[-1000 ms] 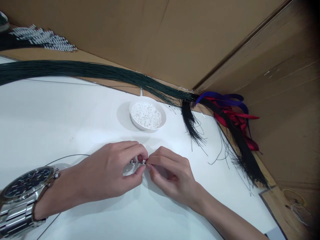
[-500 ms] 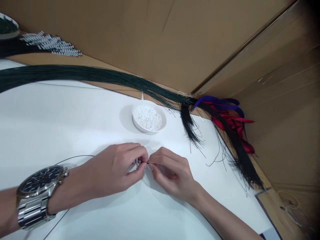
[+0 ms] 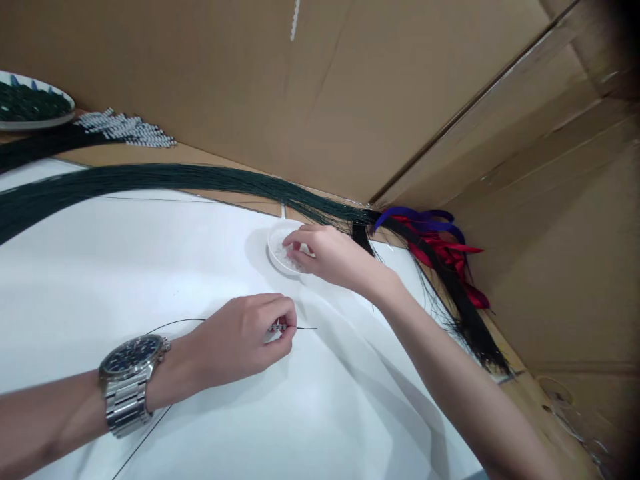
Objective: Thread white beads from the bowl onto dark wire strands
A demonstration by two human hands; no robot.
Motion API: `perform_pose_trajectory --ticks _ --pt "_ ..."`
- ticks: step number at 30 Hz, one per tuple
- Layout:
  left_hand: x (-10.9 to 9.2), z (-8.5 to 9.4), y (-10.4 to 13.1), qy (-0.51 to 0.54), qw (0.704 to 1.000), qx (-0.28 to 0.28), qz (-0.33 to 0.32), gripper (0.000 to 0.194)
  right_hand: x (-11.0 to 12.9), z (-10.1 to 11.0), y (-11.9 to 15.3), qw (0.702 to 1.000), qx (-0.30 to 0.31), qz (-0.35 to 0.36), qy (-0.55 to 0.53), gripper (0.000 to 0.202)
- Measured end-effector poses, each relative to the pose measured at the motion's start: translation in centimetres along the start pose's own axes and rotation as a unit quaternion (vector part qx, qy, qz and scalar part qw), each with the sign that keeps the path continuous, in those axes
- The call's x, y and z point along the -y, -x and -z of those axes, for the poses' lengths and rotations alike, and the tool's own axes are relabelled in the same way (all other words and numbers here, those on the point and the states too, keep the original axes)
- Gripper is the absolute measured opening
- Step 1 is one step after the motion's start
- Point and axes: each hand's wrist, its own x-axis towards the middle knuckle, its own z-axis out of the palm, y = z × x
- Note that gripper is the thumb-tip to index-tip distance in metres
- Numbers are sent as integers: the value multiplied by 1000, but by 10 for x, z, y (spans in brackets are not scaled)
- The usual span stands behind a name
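Observation:
My left hand (image 3: 250,333) is closed over the white table, its thumb and forefinger pinching a thin black cord (image 3: 307,328). Several small white beads (image 3: 277,327) sit on the cord inside the curl of the fingers. The cord's short end sticks out to the right of the fingertips, and the rest trails behind the wrist, which wears a metal watch. My right hand (image 3: 327,253) reaches over a small white bowl (image 3: 271,252) of white beads (image 3: 281,248). Its fingers are bent with the tips among the beads; whether they pinch any is too small to tell.
A long bundle of dark green cords (image 3: 175,178) curves across behind the bowl. Purple and red ribbons (image 3: 453,257) lie at its right end. Beaded cord ends (image 3: 130,129) and a plate (image 3: 40,125) are at the back left. Cardboard walls (image 3: 225,80) stand behind.
My right hand has let go of the cord end and moved up to the bowl. My left hand keeps its pinch. The view has shifted slightly.

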Motion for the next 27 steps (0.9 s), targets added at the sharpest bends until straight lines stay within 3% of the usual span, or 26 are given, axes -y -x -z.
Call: perform_pose_trajectory --ticks 6,16,20,23,27 --pt "-3 1 0 19 1000 -12 1 8 0 -15 -2 1000 -13 -13 24 20" --pt "-4 3 -1 13 1000 -15 15 8 -5 -17 -4 1000 -10 -3 -14 18" --pt "-6 3 -2 14 999 -28 14 11 -9 -16 -5 999 -41 1 -25 16" --pt "-7 4 -4 20 999 -35 11 12 -7 -10 6 991 -94 0 -93 13" --pt "-7 3 -5 17 999 -38 15 11 9 -1 45 960 -119 -1 -253 10"
